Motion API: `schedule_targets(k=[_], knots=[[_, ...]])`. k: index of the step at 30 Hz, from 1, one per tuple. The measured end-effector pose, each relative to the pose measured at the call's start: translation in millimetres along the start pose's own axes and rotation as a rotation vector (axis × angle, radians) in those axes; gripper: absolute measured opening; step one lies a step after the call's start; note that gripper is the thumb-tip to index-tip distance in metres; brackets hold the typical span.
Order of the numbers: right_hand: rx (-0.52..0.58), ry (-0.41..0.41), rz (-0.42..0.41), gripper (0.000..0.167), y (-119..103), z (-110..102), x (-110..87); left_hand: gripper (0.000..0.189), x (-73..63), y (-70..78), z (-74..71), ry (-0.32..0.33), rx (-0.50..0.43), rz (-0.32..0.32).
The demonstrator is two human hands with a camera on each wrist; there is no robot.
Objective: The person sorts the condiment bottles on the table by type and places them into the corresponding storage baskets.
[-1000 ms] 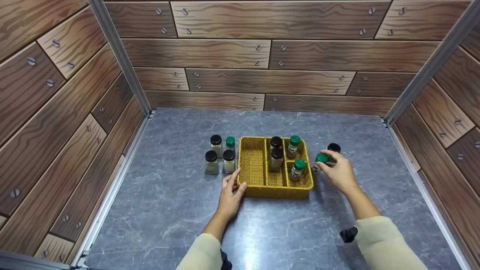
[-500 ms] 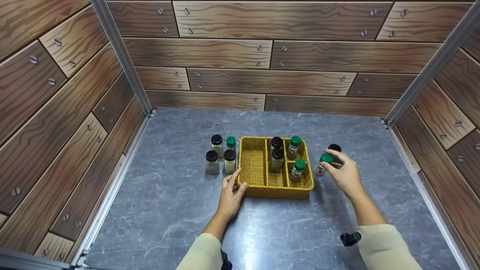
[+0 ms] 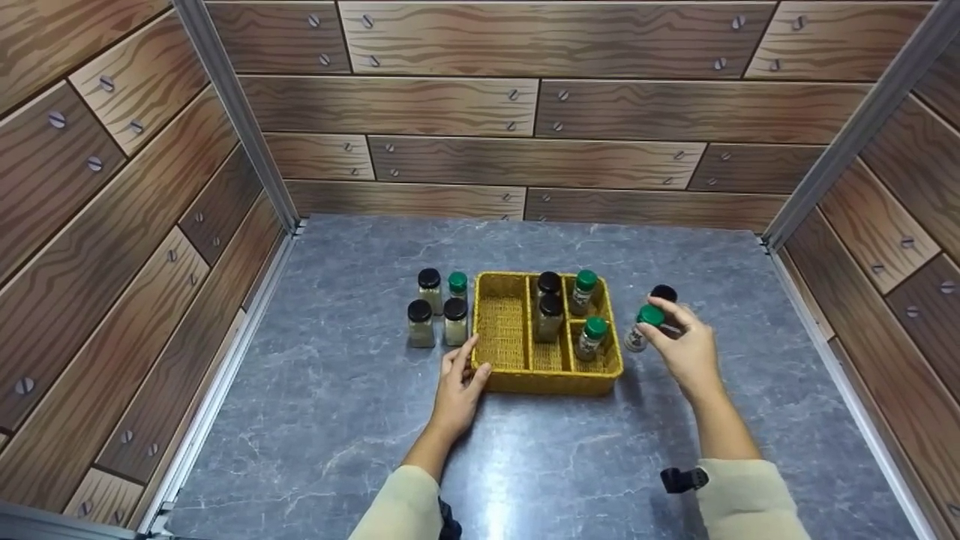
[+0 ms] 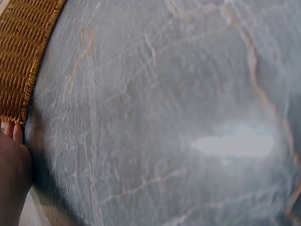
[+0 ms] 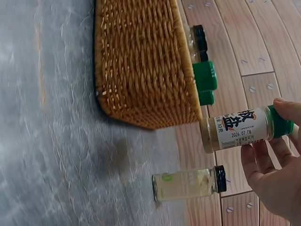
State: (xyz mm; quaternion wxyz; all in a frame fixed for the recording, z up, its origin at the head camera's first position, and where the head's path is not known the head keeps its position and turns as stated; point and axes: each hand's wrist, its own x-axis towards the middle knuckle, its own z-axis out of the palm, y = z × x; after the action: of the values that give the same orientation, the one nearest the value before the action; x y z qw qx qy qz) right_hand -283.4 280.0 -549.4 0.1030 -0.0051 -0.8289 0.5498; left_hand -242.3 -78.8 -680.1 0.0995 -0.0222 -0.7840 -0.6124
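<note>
With fingers and thumb, my right hand (image 3: 686, 349) grips a small spice jar (image 5: 237, 129) by its green cap (image 3: 650, 315). In the right wrist view the labelled jar is clear of the table, beside the upper edge of a woven divided basket (image 3: 551, 382). My left hand (image 3: 456, 394) holds the front left corner of this basket, thumb at the front and fingers along the left side. Two black-capped jars (image 3: 549, 319) stand in the middle compartment. Each small right compartment has one green-capped jar, at the back (image 3: 583, 292) and at the front (image 3: 592, 339).
Left of the basket stand several jars, including a black-capped jar (image 3: 421, 324) and a green-capped jar (image 3: 457, 285). Behind my right hand stands a clear black-capped jar (image 5: 186, 183) on the table. Wood-patterned walls (image 3: 450, 105) enclose the grey marbled table (image 3: 322, 420).
My right hand has shifted slightly right with the green-capped spice jar, farther from the basket's right side. My left hand stays at the basket corner.
</note>
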Motion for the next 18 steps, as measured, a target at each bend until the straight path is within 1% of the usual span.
schedule_targets(k=[4, 8, 12, 18], knots=[[0.017, -0.009, 0.024, 0.052, -3, 3, -5.3, 0.059, 0.1, -0.5, 0.2, -0.003, 0.004, -0.007], [0.045, -0.025, 0.03, 0.052, -8, 4, -10.7, 0.059, 0.4, -0.2, 0.1, -0.006, 0.003, -0.008], [0.089, -0.036, 0.026, 0.053, -12, 5, -15.4, 0.059, 0.5, 0.0, -0.2, -0.005, 0.002, -0.005], [0.092, -0.036, -0.007, 0.052, -16, 10, -20.2, 0.058, 0.7, -0.2, -0.1, -0.006, 0.0, -0.003]])
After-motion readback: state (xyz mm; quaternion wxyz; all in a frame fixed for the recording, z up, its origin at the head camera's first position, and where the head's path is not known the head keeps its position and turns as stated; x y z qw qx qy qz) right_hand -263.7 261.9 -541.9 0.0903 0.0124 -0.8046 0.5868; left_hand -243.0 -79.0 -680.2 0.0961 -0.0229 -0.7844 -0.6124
